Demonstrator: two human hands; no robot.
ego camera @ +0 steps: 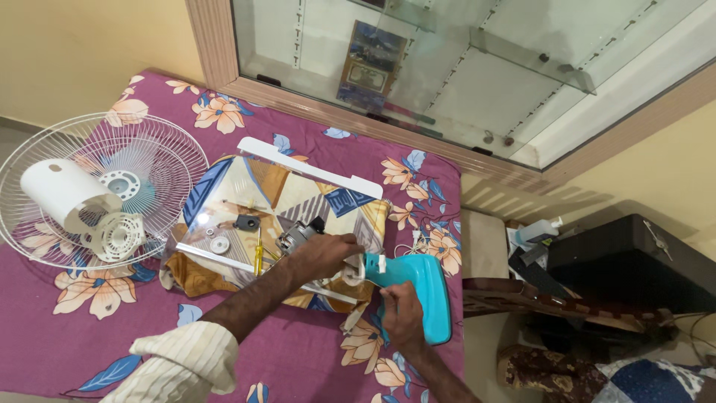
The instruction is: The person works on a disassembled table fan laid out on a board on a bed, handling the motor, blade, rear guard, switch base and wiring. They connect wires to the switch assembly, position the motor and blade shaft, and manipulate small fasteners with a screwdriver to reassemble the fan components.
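My left hand [322, 255] grips the white neck end of a turquoise fan base [425, 287] that lies on the flowered purple bedsheet [97, 328]. The fingers of my right hand [403, 317] press on the near edge of that turquoise base. Just left of my left hand a small grey fan motor [296, 236] rests on a clear plastic sheet [224, 201] over a patterned cloth. A yellow-handled screwdriver [259, 254], a small black part [246, 222] and a white ring [218, 244] also lie on that sheet.
A white wire fan guard [160, 160] lies at the left with a white motor cover [61, 191] and a vented white piece [119, 235] on it. A glass-fronted cabinet [477, 75] stands behind. A black case [634, 265] and bottles sit at the right.
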